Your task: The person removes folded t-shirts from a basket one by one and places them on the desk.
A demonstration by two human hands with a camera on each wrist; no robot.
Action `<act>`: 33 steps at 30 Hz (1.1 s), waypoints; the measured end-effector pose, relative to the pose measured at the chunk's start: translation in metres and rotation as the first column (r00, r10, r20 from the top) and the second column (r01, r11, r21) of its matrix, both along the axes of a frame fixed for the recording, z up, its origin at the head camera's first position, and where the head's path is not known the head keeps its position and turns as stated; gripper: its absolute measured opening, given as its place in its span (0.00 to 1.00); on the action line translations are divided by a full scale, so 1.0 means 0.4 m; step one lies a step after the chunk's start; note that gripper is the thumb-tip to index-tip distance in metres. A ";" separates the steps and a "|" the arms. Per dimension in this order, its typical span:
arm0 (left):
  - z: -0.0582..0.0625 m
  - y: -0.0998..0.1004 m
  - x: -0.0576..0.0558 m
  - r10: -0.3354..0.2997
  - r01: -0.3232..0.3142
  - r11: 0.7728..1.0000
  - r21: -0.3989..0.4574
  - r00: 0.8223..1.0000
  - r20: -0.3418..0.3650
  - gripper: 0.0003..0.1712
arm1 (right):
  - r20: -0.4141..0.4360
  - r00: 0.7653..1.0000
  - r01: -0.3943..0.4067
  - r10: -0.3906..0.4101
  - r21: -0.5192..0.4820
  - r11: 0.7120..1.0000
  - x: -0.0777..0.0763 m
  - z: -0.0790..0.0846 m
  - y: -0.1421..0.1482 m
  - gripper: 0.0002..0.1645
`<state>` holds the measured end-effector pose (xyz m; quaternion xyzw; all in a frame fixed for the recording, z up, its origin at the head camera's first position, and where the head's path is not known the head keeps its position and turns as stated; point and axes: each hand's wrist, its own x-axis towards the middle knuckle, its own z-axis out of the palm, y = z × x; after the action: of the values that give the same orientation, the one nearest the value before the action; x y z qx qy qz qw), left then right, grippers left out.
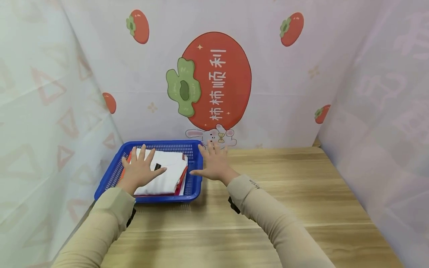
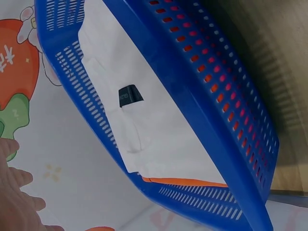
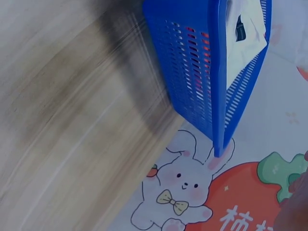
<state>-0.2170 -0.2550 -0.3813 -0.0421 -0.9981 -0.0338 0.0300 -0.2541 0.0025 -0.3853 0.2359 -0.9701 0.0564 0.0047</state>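
Note:
A blue plastic basket (image 1: 147, 198) with slotted walls stands at the table's back left. Folded clothes lie stacked in it: a white garment (image 1: 167, 158) with a small black label (image 2: 130, 95) on top, orange and red cloth edges beneath. My left hand (image 1: 139, 172) is held over the basket's left part, fingers spread, gripping nothing. My right hand (image 1: 214, 163) hovers by the basket's right rim, its fingers also spread and holding nothing. In the left wrist view, the fingers (image 2: 21, 178) show at the lower left, apart from the basket.
The wooden table (image 1: 268, 193) extends to the right and front of the basket. White fabric with printed persimmons and a rabbit (image 1: 212, 136) hangs behind it. Pale curtains close in the left side (image 1: 43, 123) and right side (image 1: 385, 130).

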 end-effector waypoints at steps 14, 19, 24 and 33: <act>-0.016 -0.072 0.024 0.041 -0.043 0.998 0.035 0.997 0.061 0.54 | 0.022 0.997 -0.067 0.068 -0.031 0.997 0.018 -0.039 -0.073 0.56; -0.024 -0.093 0.029 0.061 -0.064 0.997 0.035 0.995 0.073 0.53 | 0.052 0.995 -0.079 0.081 -0.048 0.996 0.027 -0.047 -0.089 0.56; -0.032 -0.114 0.040 0.088 -0.091 0.995 0.043 0.993 0.082 0.53 | 0.079 0.990 -0.114 0.119 -0.066 0.991 0.036 -0.058 -0.114 0.56; -0.058 -0.152 0.036 0.121 -0.152 0.976 0.155 0.974 0.189 0.53 | 0.276 0.947 -0.064 0.167 -0.349 0.935 0.038 -0.061 -0.156 0.53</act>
<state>-0.2026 -0.3157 -0.4044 0.0327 -0.9908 -0.1193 -0.0541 -0.2389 -0.0599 -0.4098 0.2776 -0.9198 0.2563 -0.1063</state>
